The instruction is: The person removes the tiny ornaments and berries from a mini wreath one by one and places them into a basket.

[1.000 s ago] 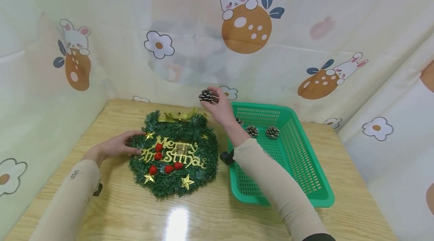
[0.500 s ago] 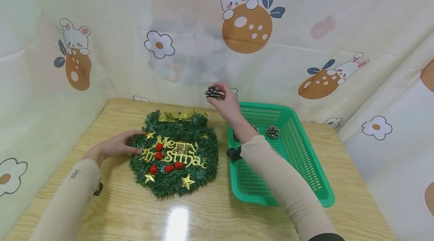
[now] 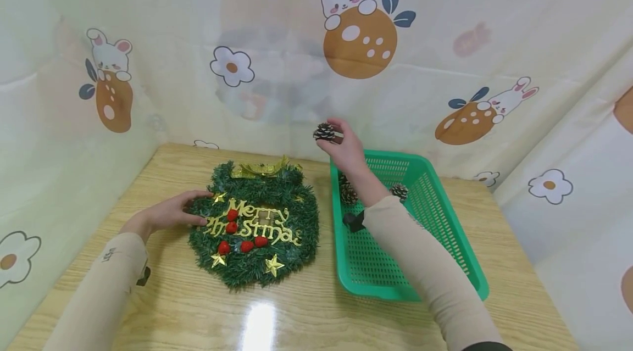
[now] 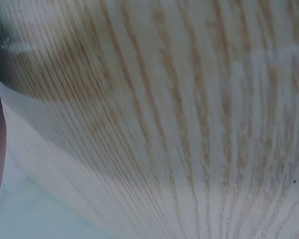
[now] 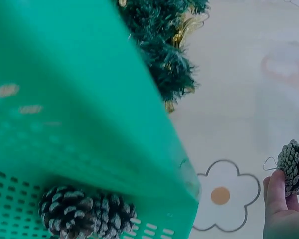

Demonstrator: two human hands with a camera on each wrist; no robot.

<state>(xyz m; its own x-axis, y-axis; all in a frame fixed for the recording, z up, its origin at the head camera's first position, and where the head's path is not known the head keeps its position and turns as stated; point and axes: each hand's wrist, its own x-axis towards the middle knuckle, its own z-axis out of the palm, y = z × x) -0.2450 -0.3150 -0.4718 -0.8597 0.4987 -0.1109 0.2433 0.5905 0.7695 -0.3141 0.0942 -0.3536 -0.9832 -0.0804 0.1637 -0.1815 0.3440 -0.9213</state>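
My right hand (image 3: 348,149) pinches a pine cone (image 3: 323,132) with pale-tipped scales, held up over the back left corner of the green basket (image 3: 338,241). In the right wrist view a thin wire loop (image 5: 270,163) sticks out from that pine cone. On the left, my left hand (image 3: 173,210) rests with relaxed fingers at the left edge of a green Christmas wreath (image 3: 296,197). The wreath lies flat and carries gold "Merry Christmas" lettering (image 3: 257,213), red berries (image 3: 231,227), gold stars (image 3: 273,265) and a gold bow (image 3: 260,169).
More pine cones (image 5: 67,211) lie in the basket, two of them side by side near its wall and another (image 3: 399,191) farther right. A wooden table (image 3: 198,307) bears everything. Behind it hangs a curtain (image 3: 277,93) printed with rabbits and flowers.
My right hand has moved to the right with the pine cone, from above the wreath's back right side to over the basket's corner. My left hand and the wreath have stayed put.
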